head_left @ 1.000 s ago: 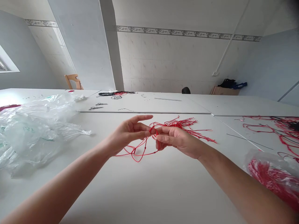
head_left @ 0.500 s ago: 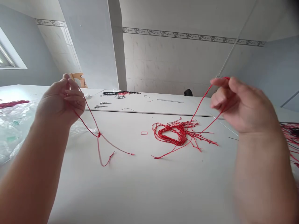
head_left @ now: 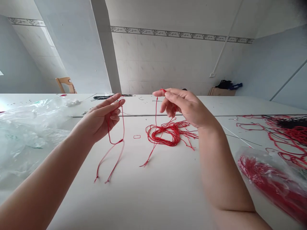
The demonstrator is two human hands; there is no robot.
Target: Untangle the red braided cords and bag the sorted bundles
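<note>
Grip first: left hand [head_left: 103, 117] is raised, fingers loosely curled in a narrow hold on a red cord [head_left: 124, 127] (the exact pinch point is partly hidden by the fingers). The cord drops from the top of that hand and forms a long doubled length, with a small join near the bottom of the bend and two free ends [head_left: 101, 171] hanging just above the table, or touching it; cannot tell which. Right hand [head_left: 183, 107] is also raised, well apart from the left, with thumb and index in a narrow pinch on a second red cord [head_left: 156, 111] at the fingertips. That strand hangs straight down into a red cord tangle [head_left: 165, 135] lying on the white table [head_left: 144, 198] below the hand, with frayed ends fanning right and one loose tail [head_left: 147, 159] running down-left. Just left of the tangle lies a tiny red loop [head_left: 137, 136]. Left of the left forearm is a heap of clear plastic bag [head_left: 28, 131]. Right of the right arm, a plastic bag of red cords [head_left: 271, 182] sits near the table edge, beyond it a spread of red and black cords [head_left: 285, 134]. Farther up the table lie black cords [head_left: 103, 97].
</note>
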